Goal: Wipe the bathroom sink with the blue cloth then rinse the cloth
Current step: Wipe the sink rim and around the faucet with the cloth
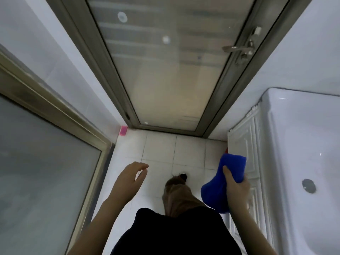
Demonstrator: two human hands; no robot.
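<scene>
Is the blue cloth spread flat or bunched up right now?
Bunched: the blue cloth droops folded in the right hand, thumb pinching it, beside the sink.

Blue cloth [232, 169]; white sink [298, 137]; pink object [123, 130] by door.

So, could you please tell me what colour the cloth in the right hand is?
The soft cloth is plain blue; head view.

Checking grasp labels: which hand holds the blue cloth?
The right hand grips the blue cloth, nearest the sink; the left hand hangs empty.
</scene>
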